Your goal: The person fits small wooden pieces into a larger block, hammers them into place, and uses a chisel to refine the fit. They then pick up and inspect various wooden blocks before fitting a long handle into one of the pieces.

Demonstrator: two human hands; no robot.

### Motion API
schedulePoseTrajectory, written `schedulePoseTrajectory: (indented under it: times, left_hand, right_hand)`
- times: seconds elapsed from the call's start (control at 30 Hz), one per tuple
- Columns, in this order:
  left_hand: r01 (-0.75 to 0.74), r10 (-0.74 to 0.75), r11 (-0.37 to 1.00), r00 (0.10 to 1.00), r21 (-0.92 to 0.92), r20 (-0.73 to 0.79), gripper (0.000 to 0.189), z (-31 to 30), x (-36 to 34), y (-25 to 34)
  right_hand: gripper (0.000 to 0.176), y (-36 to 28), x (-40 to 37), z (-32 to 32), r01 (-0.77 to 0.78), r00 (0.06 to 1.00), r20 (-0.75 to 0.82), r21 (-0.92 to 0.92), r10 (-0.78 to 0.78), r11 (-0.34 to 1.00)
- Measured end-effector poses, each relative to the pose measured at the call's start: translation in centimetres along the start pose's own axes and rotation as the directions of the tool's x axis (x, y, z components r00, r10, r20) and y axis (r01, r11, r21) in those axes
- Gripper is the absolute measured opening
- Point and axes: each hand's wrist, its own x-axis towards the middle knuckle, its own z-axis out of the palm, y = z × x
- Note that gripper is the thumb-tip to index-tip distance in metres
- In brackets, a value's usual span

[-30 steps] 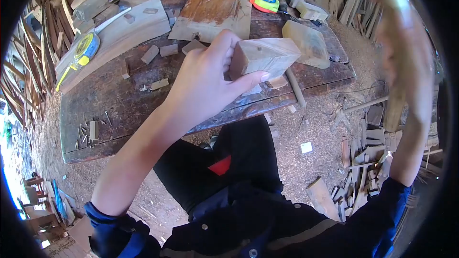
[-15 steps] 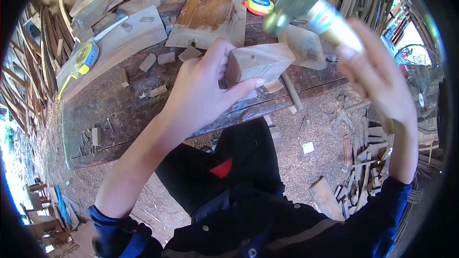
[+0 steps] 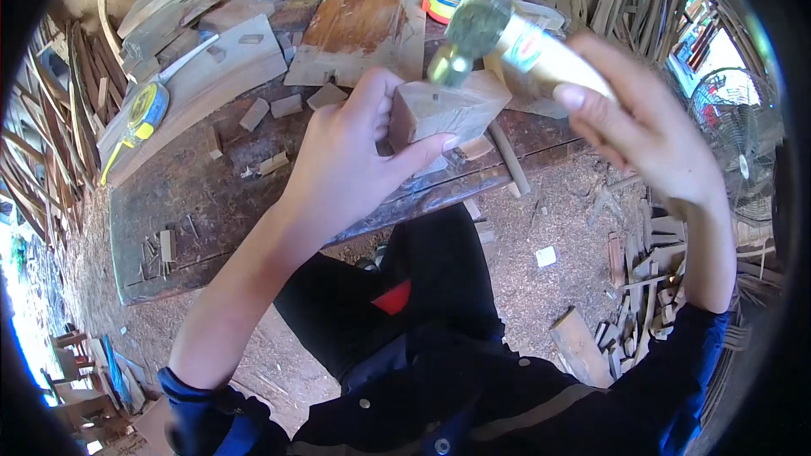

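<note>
Over the workbench (image 3: 228,194), my left hand (image 3: 351,148) is wrapped round a wooden block (image 3: 452,114), thumb along its near side and fingers behind its left end. A small dark spot shows on the block's upper face. My right hand (image 3: 638,122) grips a claw hammer (image 3: 524,49) by its pale, labelled handle. The metal head overlaps the top edge of the block in this view, its claw pointing up and away. Beneath the block, scraps of wood and a round stick (image 3: 508,160) lie at the bench edge.
A yellow tape measure (image 3: 149,110) rests on a curved board at left, another tape measure (image 3: 441,5) at the back. A brown-stained board (image 3: 359,29) lies behind my left hand. Nails (image 3: 152,249) are at the near left corner. A fan (image 3: 735,122) stands right, above piled offcuts (image 3: 642,312).
The hammer has come down and left with my right hand, from above right of the block to its top edge. My left hand keeps its hold on the block.
</note>
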Motion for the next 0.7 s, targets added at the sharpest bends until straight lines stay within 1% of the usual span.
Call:
schedulePoseTrajectory:
  times: [0.03, 0.07, 0.1, 0.17, 0.2, 0.23, 0.27, 0.3, 0.33, 0.37, 0.4, 0.43, 0.47, 0.5, 0.53, 0.57, 0.63, 0.67, 0.7]
  left_hand:
    - [-0.007, 0.007, 1.0, 1.0, -0.012, 0.004, 0.044, 0.0, 0.1, 0.0]
    - [-0.008, 0.008, 1.0, 1.0, -0.026, 0.005, 0.043, 0.0, 0.1, -0.2]
    - [-0.005, 0.005, 0.999, 1.0, -0.039, 0.004, 0.043, 0.0, 0.0, -0.3]
    - [-0.023, 0.023, 0.999, 1.0, -0.04, 0.002, 0.043, 0.0, 0.0, -0.5]
    - [-0.036, 0.036, 0.998, 0.999, -0.042, 0.002, 0.043, 0.0, 0.1, -0.5]
    - [-0.033, 0.033, 0.998, 0.999, -0.045, 0.002, 0.043, 0.0, 0.1, -0.5]
    - [-0.031, 0.031, 0.998, 1.0, -0.048, 0.002, 0.043, 0.0, 0.1, -0.5]
    - [-0.027, 0.027, 0.998, 1.0, -0.051, 0.002, 0.043, 0.0, 0.0, -0.5]
    - [-0.025, 0.025, 0.999, 1.0, -0.046, 0.001, 0.043, 0.0, 0.0, -0.5]
    - [-0.022, 0.022, 0.999, 1.0, -0.041, 0.0, 0.043, 0.0, 0.0, -0.5]
    - [-0.02, 0.02, 0.999, 1.0, -0.034, -0.001, 0.043, 0.0, 0.0, -0.5]
    - [0.007, -0.007, 1.0, 1.0, -0.025, 0.014, 0.043, -0.1, 0.0, -0.3]
    - [0.034, -0.034, 0.999, 0.999, -0.014, 0.03, 0.043, -0.4, 0.0, 0.1]
    - [0.059, -0.059, 0.998, 0.997, -0.002, 0.048, 0.043, -0.5, 0.0, 0.3]
    - [0.042, -0.042, 0.999, 0.998, -0.013, 0.043, 0.043, -0.4, 0.0, 0.2]
    - [0.024, -0.024, 0.999, 0.999, -0.025, 0.028, 0.043, -0.2, 0.0, -0.1]
    - [0.002, -0.001, 1.0, 1.0, -0.027, 0.006, 0.043, 0.0, -0.2, -0.5]
    - [-0.012, 0.012, 1.0, 1.0, -0.017, 0.002, 0.043, 0.0, -0.1, -0.6]
    - [-0.028, 0.028, 1.0, 1.0, -0.008, -0.002, 0.043, 0.0, 0.0, -0.6]
  right_hand:
    - [0.04, -0.5, -0.1, -0.4, -0.074, 0.996, -0.045, 0.059, 0.077, 0.995]
    - [0.044, -1.1, -0.6, -0.6, -0.126, 0.978, -0.155, 0.111, 0.142, 0.986]
    - [0.045, -1.0, -0.9, -1.6, -0.15, 0.953, -0.248, 0.117, 0.175, 0.982]
    - [0.047, 1.8, -1.5, -6.2, -0.136, 0.912, -0.361, 0.182, 0.195, 0.974]
    - [0.048, 4.4, -1.7, -9.1, -0.06, 0.945, -0.298, 0.251, 0.136, 0.966]
    - [0.05, 10.2, -1.3, -16.7, 0.078, 0.994, 0.034, 0.447, -0.104, 0.891]
    - [0.049, 10.5, -0.2, -17.6, 0.131, 0.953, 0.169, 0.515, -0.25, 0.847]
    - [0.048, 10.8, 0.9, -18.5, 0.149, 0.873, 0.297, 0.592, -0.386, 0.792]
    - [0.047, 9.5, -0.2, -13.9, 0.216, 0.935, 0.103, 0.596, -0.34, 0.774]
    - [0.044, 5.9, -0.1, -8.4, 0.179, 0.979, -0.18, 0.557, -0.092, 0.811]
    - [0.041, 2.3, 0.1, -2.8, 0.116, 0.883, -0.437, 0.552, 0.168, 0.826]
    - [0.04, 0.3, 0.0, -0.3, -0.07, 0.847, -0.453, 0.423, 0.278, 0.903]
    - [0.039, -0.4, -0.5, 0.4, -0.142, 0.944, -0.26, 0.232, 0.202, 0.962]
    - [0.038, -0.2, -0.7, 0.7, -0.048, 0.999, -0.012, 0.069, 0.049, 0.996]
    - [0.038, 0.1, -0.6, 0.9, 0.014, 0.999, 0.053, 0.002, -0.014, 1.0]
    - [0.038, 0.4, -0.5, 0.7, 0.043, 0.999, 0.001, -0.011, -0.043, 0.999]
    - [0.04, -0.5, -0.5, -0.2, -0.014, 0.984, -0.18, -0.012, 0.012, 1.0]
    - [0.043, -0.4, -0.9, -1.7, -0.122, 0.956, -0.26, 0.067, 0.135, 0.99]
    - [0.045, -0.4, -1.2, -3.2, -0.211, 0.907, -0.335, 0.163, 0.256, 0.964]
